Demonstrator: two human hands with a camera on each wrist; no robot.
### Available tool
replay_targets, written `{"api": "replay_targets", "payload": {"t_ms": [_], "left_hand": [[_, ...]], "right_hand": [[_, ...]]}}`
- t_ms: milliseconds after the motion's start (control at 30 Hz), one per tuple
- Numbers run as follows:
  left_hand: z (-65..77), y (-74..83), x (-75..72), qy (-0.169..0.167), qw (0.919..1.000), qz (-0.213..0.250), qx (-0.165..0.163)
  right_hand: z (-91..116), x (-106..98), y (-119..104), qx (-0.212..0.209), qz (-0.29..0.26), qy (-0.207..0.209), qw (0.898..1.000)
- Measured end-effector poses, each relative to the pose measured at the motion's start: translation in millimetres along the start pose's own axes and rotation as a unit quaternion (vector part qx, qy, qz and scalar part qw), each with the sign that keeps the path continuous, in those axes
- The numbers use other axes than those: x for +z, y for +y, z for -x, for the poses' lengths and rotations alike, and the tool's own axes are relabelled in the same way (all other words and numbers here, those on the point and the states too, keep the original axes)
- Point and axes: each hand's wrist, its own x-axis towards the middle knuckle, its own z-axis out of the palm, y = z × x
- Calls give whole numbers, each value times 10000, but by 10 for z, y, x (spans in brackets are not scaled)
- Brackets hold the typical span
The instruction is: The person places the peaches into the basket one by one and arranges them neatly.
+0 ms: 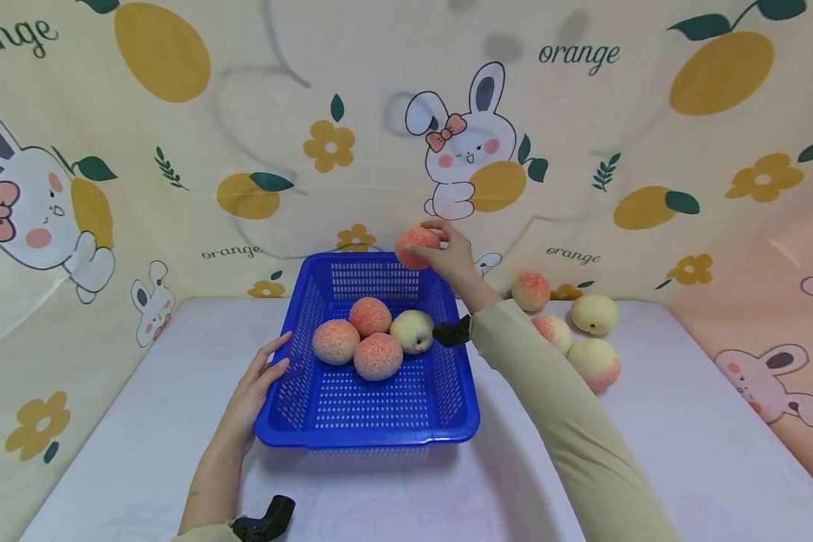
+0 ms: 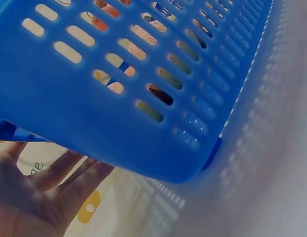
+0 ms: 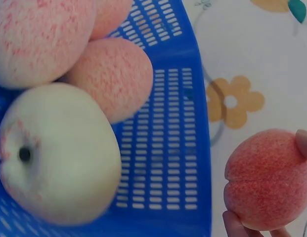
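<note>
- This is a small, closed-in nook; I can't tell if it's in a home or a studio.
- A pale worktop (image 1: 142, 421) is inside.
- Creased sheets (image 1: 379, 45) make walls behind and on both sides.
- They have bunnies (image 1: 470, 169), yellow fruit (image 1: 162, 51) and flowers (image 1: 317, 146) on them.

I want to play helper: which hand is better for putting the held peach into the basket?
Probably the right hand: it holds the peach near the blue basket, while the left hand touches its left side.
</note>
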Motion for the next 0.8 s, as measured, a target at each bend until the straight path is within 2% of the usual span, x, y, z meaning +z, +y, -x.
{"api": "replay_targets", "payload": {"t_ms": [200,467,800], "left_hand": [[-9,-10,17,-24,10000,9,-25],[3,3,-41,-1,9999,-132,-25],[-8,-4,-6,-1,10000,-43,-14]], "right_hand": [[5,177,9,-13,66,-81,9999],[-21,482,-1,-102,-11,-403,9991],[-23,768,-38,225,263,-748,9966]]}}
